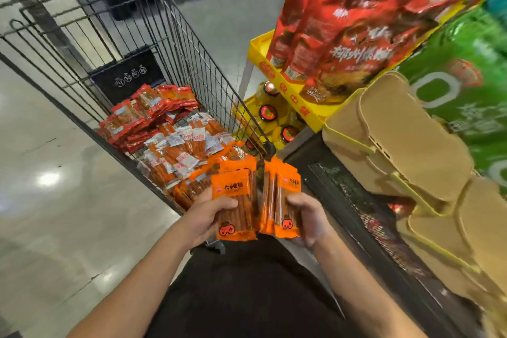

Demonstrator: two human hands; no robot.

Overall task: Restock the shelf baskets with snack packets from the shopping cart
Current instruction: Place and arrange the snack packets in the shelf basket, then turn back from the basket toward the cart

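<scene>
My left hand [208,217] grips a stack of orange snack packets [236,200] just in front of my body. Beside it, my right hand [307,219] holds a second bunch of the same orange packets [282,200], fanned upright. Both bunches hang over the near corner of the wire shopping cart [175,35]. Inside the cart lie red packets [148,112] at the far end, white-labelled stick packets [181,148] in the middle and more orange packets [189,189] nearest me. A dark wire shelf basket [365,214] sits low on the right, with reddish packets dimly visible in it.
Tan cardboard boxes [397,140] are stacked on the right above the basket. A yellow display tray [290,90] holds large red bags [351,35]; jars [269,115] sit below it. Green bags [461,85] fill the far right. Grey polished floor [55,173] lies to the left.
</scene>
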